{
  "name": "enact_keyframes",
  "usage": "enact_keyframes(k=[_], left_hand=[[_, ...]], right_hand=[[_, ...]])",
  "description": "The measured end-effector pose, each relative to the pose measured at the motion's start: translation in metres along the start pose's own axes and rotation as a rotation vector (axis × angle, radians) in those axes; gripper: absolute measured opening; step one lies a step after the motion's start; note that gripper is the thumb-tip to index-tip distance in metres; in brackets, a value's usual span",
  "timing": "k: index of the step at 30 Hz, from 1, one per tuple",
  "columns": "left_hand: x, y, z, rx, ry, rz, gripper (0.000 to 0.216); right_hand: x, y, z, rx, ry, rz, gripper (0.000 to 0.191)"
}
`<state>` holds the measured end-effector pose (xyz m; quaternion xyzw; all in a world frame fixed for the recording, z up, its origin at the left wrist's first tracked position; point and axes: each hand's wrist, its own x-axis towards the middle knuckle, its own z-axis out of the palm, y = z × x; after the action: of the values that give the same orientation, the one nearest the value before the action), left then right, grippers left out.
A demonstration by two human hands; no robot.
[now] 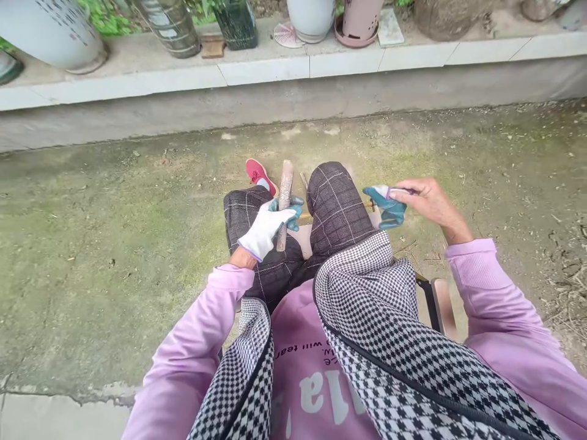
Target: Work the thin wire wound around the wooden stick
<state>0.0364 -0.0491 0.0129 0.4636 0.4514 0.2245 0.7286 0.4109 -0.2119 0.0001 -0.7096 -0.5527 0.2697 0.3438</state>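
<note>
My left hand (pixel 270 226) wears a white work glove with blue-green coated fingers. Its fingers wrap round a short wooden stick (pixel 286 183), held nearly upright above my left thigh. To the right of my right knee, my bare right hand (pixel 428 200) pinches the cuff of a second glove (pixel 389 206). This glove is white and blue-green with a purple edge, and its coated fingers hang loosely to the left. No hand is inside that glove's fingers as far as I can see.
I sit on a low chair (pixel 443 308) on mossy concrete ground (pixel 151 226). Ahead runs a low tiled ledge (pixel 270 70) carrying several plant pots, among them a pink pot (pixel 360 21) and a dark green pot (pixel 236 27). Dry twigs (pixel 571 293) lie at the right.
</note>
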Motion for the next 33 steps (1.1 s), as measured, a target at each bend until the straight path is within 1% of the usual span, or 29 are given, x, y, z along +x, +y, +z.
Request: enact_keyframes(k=[3,5,7,9,12,15,19,20,22,24,25,28,30,33], left_hand=[[0.000,0.002,0.000,-0.023,0.009,0.061,0.045],[-0.005,0.005,0.000,-0.062,0.001,0.084,0.042],[-0.010,0.007,0.000,-0.098,-0.014,0.109,0.039],[-0.014,0.010,0.000,-0.119,0.001,0.138,0.034],[-0.016,0.016,-0.001,-0.159,0.069,0.170,0.027],[-0.016,0.021,-0.002,-0.226,0.107,0.188,0.029],[-0.015,0.018,-0.003,-0.226,0.047,0.211,0.042],[-0.014,0.016,-0.004,-0.220,0.038,0.220,0.043],[-0.009,0.011,-0.007,-0.222,0.056,0.245,0.040],[-0.005,0.006,-0.011,-0.212,0.106,0.261,0.035],[-0.003,0.005,-0.013,-0.200,0.133,0.267,0.033],[0.000,0.004,-0.016,-0.147,0.195,0.291,0.031],[0.000,0.005,-0.017,-0.105,0.218,0.298,0.031],[-0.002,0.006,-0.019,-0.038,0.223,0.259,0.031]], right_hand=[[0.034,-0.048,0.012,0.042,0.039,-0.133,0.042],[0.054,-0.080,0.029,0.007,0.039,-0.248,0.038],[0.071,-0.106,0.049,-0.012,0.019,-0.330,0.033],[0.084,-0.126,0.067,0.014,-0.015,-0.352,0.030],[0.099,-0.144,0.091,0.080,-0.052,-0.347,0.035],[0.102,-0.156,0.113,0.095,-0.085,-0.370,0.040],[0.087,-0.169,0.141,-0.044,-0.210,-0.451,0.039],[0.082,-0.171,0.146,-0.087,-0.242,-0.461,0.040],[0.072,-0.173,0.153,-0.145,-0.293,-0.466,0.049],[0.065,-0.173,0.156,-0.156,-0.332,-0.462,0.057],[0.063,-0.172,0.156,-0.149,-0.343,-0.452,0.057],[0.064,-0.163,0.158,-0.137,-0.343,-0.408,0.048],[0.066,-0.155,0.161,-0.207,-0.360,-0.404,0.039],[0.067,-0.144,0.167,-0.378,-0.400,-0.491,0.032]])
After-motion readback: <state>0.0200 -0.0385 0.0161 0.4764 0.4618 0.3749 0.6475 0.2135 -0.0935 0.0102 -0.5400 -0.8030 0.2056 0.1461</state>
